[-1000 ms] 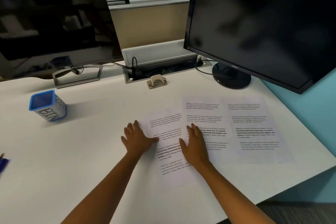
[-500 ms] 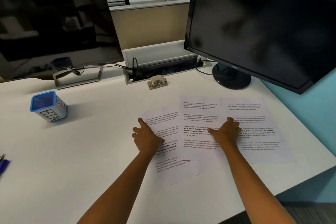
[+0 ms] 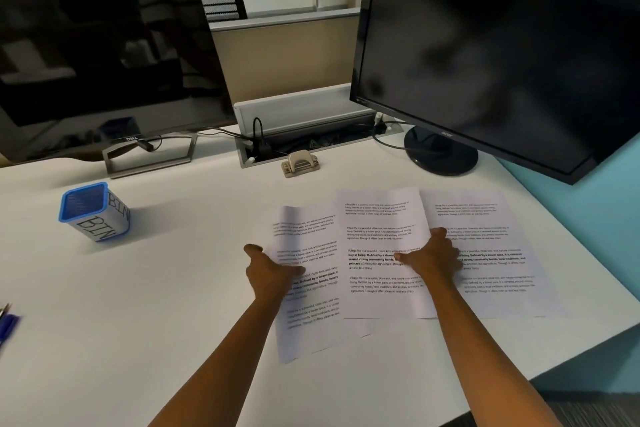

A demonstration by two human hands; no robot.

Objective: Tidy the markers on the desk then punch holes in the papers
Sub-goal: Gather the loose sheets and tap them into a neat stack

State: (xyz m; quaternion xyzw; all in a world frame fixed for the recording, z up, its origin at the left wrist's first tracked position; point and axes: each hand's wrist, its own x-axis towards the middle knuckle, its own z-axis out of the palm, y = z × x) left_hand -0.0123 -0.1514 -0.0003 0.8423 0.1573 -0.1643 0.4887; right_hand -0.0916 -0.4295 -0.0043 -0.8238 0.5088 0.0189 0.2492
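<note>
Three printed sheets lie side by side and overlapping on the white desk: a left sheet (image 3: 311,315), a middle sheet (image 3: 377,218) and a right sheet (image 3: 485,215). My left hand (image 3: 270,272) pinches the left sheet's left edge, thumb on top, and that sheet's upper part curls up, blurred. My right hand (image 3: 433,258) grips the middle sheet's right edge, thumb lying across the print. A small beige hole punch (image 3: 299,163) stands behind the papers. A blue mesh cup labelled BIN (image 3: 93,211) sits at the left. Blue markers (image 3: 7,324) poke in at the far left edge.
Two dark monitors stand at the back, one at the left (image 3: 104,69) and one at the right (image 3: 502,55), the right one overhanging the papers. An open cable tray (image 3: 311,139) with cords runs between them. The desk's front right edge (image 3: 571,360) is close to the right sheet.
My right hand slid right from the left sheet's seam to the middle sheet's right edge. My left hand went from lying flat to pinching the left sheet, whose top has lifted.
</note>
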